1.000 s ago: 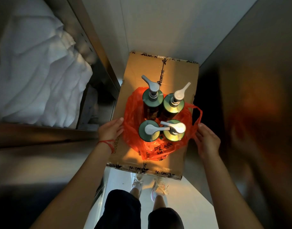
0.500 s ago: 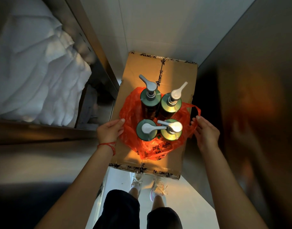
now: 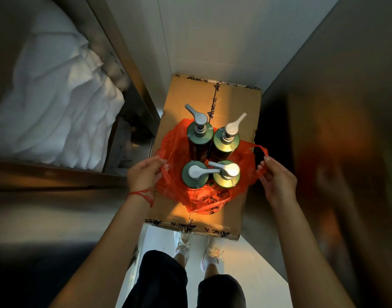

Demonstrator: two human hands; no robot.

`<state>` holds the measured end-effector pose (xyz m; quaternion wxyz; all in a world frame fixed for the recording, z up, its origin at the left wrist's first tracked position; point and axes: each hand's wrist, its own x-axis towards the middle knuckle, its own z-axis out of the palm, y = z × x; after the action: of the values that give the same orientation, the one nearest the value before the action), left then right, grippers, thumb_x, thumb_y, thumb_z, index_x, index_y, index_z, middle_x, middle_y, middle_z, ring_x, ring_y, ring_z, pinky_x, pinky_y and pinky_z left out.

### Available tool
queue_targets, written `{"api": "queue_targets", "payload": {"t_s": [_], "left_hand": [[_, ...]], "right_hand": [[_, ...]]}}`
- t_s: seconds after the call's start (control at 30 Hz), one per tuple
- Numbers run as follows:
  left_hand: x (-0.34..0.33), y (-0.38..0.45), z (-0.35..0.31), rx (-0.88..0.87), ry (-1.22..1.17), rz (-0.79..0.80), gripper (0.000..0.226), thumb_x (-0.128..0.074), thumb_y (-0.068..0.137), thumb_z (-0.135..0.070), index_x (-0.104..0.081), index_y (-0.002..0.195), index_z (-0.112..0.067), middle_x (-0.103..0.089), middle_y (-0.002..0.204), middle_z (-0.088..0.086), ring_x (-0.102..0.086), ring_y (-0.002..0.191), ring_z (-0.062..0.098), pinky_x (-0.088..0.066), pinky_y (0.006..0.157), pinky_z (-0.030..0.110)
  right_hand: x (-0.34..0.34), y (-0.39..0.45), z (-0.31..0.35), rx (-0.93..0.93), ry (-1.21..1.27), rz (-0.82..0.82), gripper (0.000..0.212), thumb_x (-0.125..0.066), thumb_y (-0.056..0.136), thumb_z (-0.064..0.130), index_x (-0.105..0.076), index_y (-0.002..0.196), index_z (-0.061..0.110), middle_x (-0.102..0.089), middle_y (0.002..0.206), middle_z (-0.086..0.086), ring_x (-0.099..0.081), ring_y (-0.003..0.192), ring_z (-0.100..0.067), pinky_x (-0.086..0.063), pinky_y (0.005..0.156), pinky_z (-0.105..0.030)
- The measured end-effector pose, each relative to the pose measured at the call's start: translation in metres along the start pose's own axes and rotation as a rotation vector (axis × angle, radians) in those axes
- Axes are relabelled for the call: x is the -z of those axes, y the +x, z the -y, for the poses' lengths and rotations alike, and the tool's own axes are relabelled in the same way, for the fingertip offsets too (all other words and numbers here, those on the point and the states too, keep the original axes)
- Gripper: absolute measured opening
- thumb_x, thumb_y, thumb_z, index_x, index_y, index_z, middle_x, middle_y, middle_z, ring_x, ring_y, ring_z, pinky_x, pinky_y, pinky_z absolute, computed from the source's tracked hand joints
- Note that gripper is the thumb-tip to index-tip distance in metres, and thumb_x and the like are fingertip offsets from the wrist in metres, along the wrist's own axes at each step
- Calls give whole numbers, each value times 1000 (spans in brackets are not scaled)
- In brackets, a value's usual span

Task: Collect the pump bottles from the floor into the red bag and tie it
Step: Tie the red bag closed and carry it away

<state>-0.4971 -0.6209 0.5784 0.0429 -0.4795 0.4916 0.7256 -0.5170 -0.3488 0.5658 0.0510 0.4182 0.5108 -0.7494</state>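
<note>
Four upright pump bottles (image 3: 212, 152) inside open red bag (image 3: 175, 147).

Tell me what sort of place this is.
Probably a housekeeping or linen storage nook: folded white linens piled on a metal shelf, a taped brown cardboard box on the floor, and four green pump bottles standing in a red plastic bag.

Bare arms, red string bracelet (image 3: 144, 195) on the left wrist, black shorts (image 3: 166, 283) — white sneakers (image 3: 183, 243) below
</note>
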Motion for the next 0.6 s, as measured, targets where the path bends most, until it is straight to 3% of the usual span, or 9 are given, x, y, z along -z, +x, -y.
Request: {"api": "queue_targets", "payload": {"t_s": [0.13, 0.37, 0.47, 0.6], "left_hand": [[2, -32, -31, -95, -105, 89, 13, -64, 76, 2, -66, 85, -7, -72, 60, 2, -67, 59, 9, -56, 60, 17], [-17, -99, -106, -338, -120, 250, 18, -59, 80, -2, -71, 75, -13, -72, 61, -1, -67, 60, 7, -51, 54, 12], [-25, -121, -129, -463, -48, 277, 15, -59, 80, 1, -67, 77, -12, -72, 57, -3, -66, 56, 7, -52, 54, 13], [-34, -137, -133, -555, 110, 293, 17, -65, 75, 2, -69, 78, -15, -72, 59, -4, -68, 59, 9, -52, 57, 14]], "right_hand": [[-5, -25, 26, 23, 50, 26, 7, -64, 81, 8, -66, 87, 9, -68, 55, 5, -64, 57, -7, -53, 57, -20], [-25, -95, 113, 32, 261, 183, 17, -62, 76, 10, -70, 62, 15, -63, 52, 4, -61, 51, -6, -52, 55, -18], [-36, -125, 139, 108, 174, 263, 8, -67, 62, 14, -72, 56, 15, -65, 53, 4, -62, 52, -6, -53, 56, -18], [-46, -146, 140, 280, -84, 299, 18, -65, 73, 4, -74, 62, 16, -70, 58, 0, -66, 57, -10, -55, 60, -19]]}}
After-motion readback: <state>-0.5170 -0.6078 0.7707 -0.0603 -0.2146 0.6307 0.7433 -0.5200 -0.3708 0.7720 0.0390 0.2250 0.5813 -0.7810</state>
